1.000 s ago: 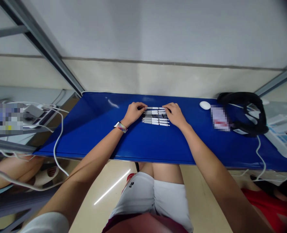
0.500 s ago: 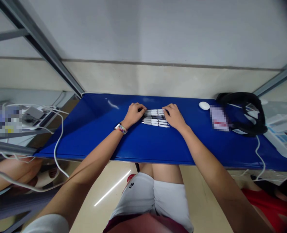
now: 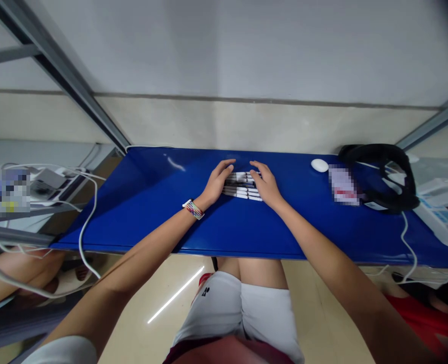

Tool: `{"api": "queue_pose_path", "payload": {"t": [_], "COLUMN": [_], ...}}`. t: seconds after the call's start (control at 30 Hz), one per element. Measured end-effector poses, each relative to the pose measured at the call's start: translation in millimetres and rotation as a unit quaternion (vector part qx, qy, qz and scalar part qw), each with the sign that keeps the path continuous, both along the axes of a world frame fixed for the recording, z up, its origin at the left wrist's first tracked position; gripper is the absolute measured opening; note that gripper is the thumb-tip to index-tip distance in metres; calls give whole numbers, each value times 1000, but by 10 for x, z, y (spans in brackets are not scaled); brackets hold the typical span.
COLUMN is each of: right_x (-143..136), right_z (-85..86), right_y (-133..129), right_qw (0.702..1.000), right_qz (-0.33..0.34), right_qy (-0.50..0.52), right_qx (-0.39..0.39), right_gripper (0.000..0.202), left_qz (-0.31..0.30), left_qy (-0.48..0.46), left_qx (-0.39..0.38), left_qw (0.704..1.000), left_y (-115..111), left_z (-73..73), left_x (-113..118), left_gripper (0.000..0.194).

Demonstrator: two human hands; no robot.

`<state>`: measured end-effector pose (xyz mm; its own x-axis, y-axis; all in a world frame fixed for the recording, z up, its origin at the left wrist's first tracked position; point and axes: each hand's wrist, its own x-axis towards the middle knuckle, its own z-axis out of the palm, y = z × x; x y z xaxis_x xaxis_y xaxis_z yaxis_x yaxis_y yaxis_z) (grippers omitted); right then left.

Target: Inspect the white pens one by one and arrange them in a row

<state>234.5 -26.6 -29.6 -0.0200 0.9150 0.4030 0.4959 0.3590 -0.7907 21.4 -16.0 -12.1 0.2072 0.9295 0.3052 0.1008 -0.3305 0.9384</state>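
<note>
Several white pens [image 3: 241, 192] lie side by side across the blue table [image 3: 254, 227], with a darker band among them. My left hand [image 3: 219, 182] rests at their left ends, fingers stretched forward and thumb apart. On the opposite side, my right hand [image 3: 265, 183] is open too, its fingers reaching forward past the right ends. Both palms face inward with the row of pens between them, and the hands cover some of the pen ends. A colourful band [image 3: 193, 208] circles my left wrist.
Toward the right are a white oval object [image 3: 319, 165], a blurred packet [image 3: 343, 184] and a black headset with a strap [image 3: 389, 177]. White cables [image 3: 85, 227] hang over the table's left end. Metal posts [image 3: 76, 81] rise on both sides; other people sit left and right.
My fingers have opened from their bent hold at the pen ends and now extend forward. Both hands have shifted slightly inward, flanking the pens.
</note>
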Motion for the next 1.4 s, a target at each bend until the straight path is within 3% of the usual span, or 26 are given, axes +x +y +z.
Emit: {"api": "queue_pose_path", "payload": {"t": [0.37,0.63,0.8,0.87,1.0,1.17,1.3,1.4], "right_x": [-82,-116,-61,-34,-48,-132,-115,-74], "right_z": [29,54,151,240,379,373,397,439], "right_y": [-60,-90,-118,-179,-348,-447,-434,-431], "right_qw": [998,996,992,991,973,930,918,923], "right_qz": [-24,-26,-42,-20,108,200,239,231], "right_qy": [-58,-76,-96,-106,-185,-271,-280,-280], "right_qx": [27,40,75,85,90,148,147,126], "right_gripper": [38,34,24,22,22,17,8,15], "left_qz": [20,25,30,45,65,78,75,75], "left_qy": [-18,-14,68,106,147,158,157,157], "left_qx": [-31,-20,24,57,106,116,115,117], "left_qw": [999,999,997,992,981,977,978,978], "left_y": [-121,-106,-94,-86,-50,-9,-10,-7], "left_z": [67,30,70,94,111,98,103,103], "left_x": [88,86,42,8,-58,-87,-87,-89], "left_gripper": [26,23,22,24,27,28,28,28]}}
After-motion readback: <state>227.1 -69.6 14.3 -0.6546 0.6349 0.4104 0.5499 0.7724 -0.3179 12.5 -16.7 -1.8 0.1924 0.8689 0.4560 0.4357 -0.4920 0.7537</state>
